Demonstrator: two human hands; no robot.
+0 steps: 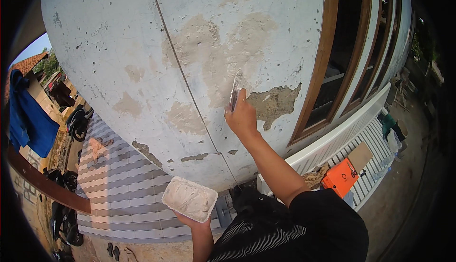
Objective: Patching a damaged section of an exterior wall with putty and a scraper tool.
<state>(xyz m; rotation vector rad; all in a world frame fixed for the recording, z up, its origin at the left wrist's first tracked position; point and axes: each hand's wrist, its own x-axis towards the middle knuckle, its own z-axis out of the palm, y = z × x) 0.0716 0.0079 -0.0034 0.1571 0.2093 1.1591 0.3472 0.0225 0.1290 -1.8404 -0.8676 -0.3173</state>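
My right hand (241,115) is closed round a thin grey scraper (235,91) at the patched white wall (118,67). My left hand (191,220) grips a white rectangular tub (213,204) of beige paste (189,198) from below.

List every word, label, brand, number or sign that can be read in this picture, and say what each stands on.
Pale surface, far left: large dark letters, warped near the rim; not copied out.
Orange box on the bench: small dark mark, too small to read.
Black shirt: white wavy stripes, no readable words.
Wall and tub of paste: none visible.
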